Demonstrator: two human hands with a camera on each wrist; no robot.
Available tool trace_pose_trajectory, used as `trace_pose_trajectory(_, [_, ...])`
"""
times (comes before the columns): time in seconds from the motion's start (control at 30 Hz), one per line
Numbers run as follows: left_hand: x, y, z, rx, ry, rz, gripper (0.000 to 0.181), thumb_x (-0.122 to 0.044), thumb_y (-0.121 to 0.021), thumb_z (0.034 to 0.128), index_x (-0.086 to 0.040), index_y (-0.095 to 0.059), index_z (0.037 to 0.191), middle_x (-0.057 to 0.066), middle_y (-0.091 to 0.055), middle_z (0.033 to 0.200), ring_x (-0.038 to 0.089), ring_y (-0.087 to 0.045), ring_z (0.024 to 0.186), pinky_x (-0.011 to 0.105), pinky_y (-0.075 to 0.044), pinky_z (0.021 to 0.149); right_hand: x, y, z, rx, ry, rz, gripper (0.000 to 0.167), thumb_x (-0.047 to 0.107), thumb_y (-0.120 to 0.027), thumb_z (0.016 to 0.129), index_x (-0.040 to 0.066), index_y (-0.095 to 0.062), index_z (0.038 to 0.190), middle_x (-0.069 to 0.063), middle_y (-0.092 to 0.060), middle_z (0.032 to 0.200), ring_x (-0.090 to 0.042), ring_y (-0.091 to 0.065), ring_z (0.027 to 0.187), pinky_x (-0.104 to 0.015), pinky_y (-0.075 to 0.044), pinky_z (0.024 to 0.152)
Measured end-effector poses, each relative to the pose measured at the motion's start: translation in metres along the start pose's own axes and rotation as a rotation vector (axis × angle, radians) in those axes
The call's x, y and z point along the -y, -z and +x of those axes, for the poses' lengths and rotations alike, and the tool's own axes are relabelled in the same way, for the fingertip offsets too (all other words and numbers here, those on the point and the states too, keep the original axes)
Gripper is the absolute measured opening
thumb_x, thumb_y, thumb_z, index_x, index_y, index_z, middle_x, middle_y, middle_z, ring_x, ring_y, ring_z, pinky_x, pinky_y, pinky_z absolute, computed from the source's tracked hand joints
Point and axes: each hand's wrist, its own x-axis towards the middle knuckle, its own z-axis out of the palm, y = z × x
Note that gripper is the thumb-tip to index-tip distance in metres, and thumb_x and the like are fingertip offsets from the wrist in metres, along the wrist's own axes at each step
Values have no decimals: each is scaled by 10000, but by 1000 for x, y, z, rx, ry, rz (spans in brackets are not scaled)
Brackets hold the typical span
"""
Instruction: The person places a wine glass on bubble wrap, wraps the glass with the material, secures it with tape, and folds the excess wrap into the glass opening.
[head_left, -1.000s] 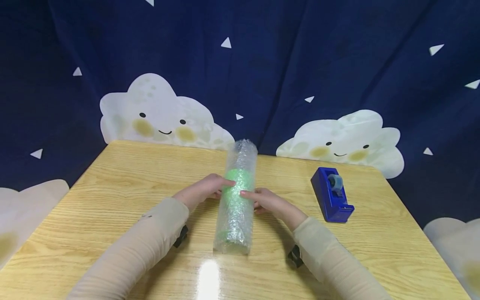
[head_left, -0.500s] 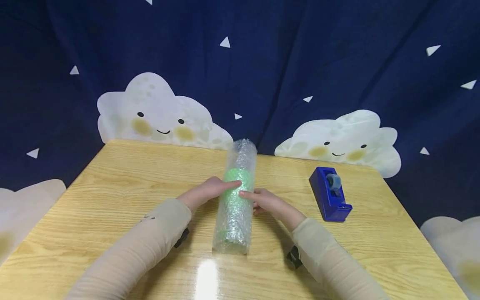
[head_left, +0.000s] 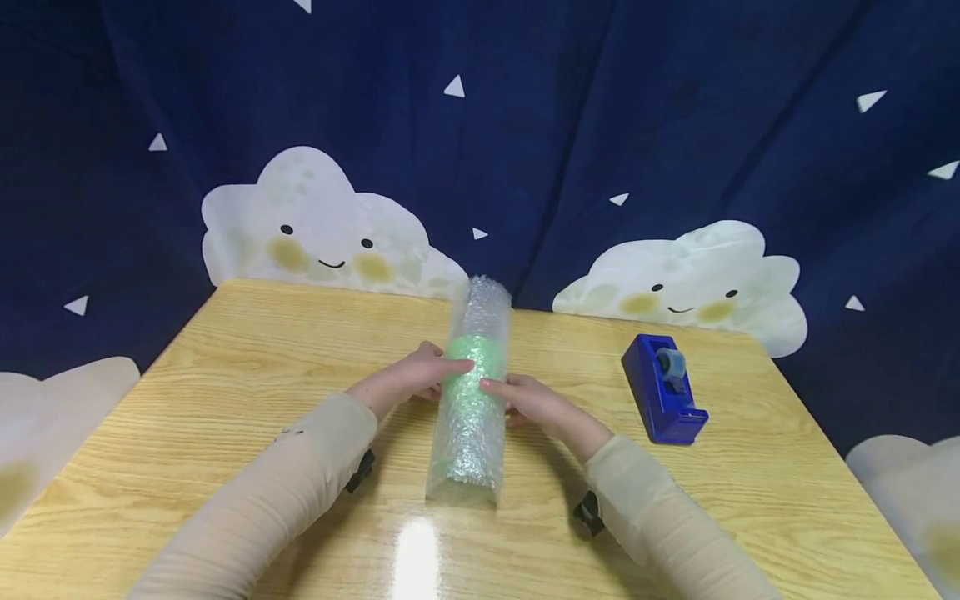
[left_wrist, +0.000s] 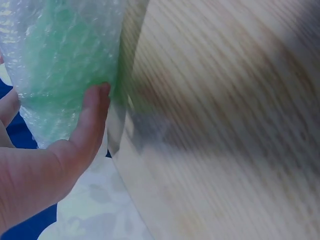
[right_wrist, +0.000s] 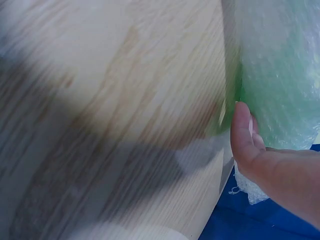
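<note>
A long roll of clear bubble wrap [head_left: 468,446] lies lengthwise on the table, with something green [head_left: 474,348] showing through its middle. What the green thing is I cannot tell through the wrap. My left hand [head_left: 426,372] grips the roll from its left side, thumb across the top. From the right side my right hand [head_left: 536,400] holds it too, a little nearer to me, its thumb also on top. In the left wrist view a finger of the left hand [left_wrist: 67,152] touches the wrap; the right wrist view has the right hand [right_wrist: 260,152] against the roll's side.
On the right of the wooden table [head_left: 300,333] stands a blue tape dispenser [head_left: 663,392] with a roll of clear tape [head_left: 671,365]. A dark blue cloth with clouds [head_left: 315,225] hangs behind the table's far edge.
My left thumb reached further right over the roll, then drew back left. The roll's far end has shifted slightly left. My right hand has hardly moved.
</note>
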Motion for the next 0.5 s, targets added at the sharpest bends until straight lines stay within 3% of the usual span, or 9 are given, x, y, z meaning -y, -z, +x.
trace_pose_trajectory(0.1, [-2, 1, -1, 16, 0, 4, 757, -368, -559, 906, 99, -201, 1383, 257, -373, 1351, 348, -527, 1130, 420, -482, 947, 0, -2, 1, -14, 3, -3, 568, 371, -485, 955, -71, -443, 1309, -154, -596, 1139, -203, -572, 1002, -381, -514, 887])
trace_pose_trajectory(0.37, [-12, -5, -6, -87, -45, 326, 953, -594, -579, 810, 79, -285, 1418, 251, -300, 1482, 373, -344, 1345, 484, -329, 1092, -3, -2, 1, -38, -3, -43, 623, 393, -513, 941, -76, -420, 1340, -185, -533, 1298, -267, -530, 1128, -410, -488, 939])
trace_pose_trajectory(0.5, [-14, -8, -5, -101, -59, 351, 872, -559, -588, 820, 85, -376, 1368, 245, -400, 1422, 347, -433, 1283, 455, -384, 1053, -2, -1, 1, -57, -7, -38, 565, 394, -521, 933, -42, -498, 1293, -160, -570, 1266, -243, -542, 1116, -400, -470, 950])
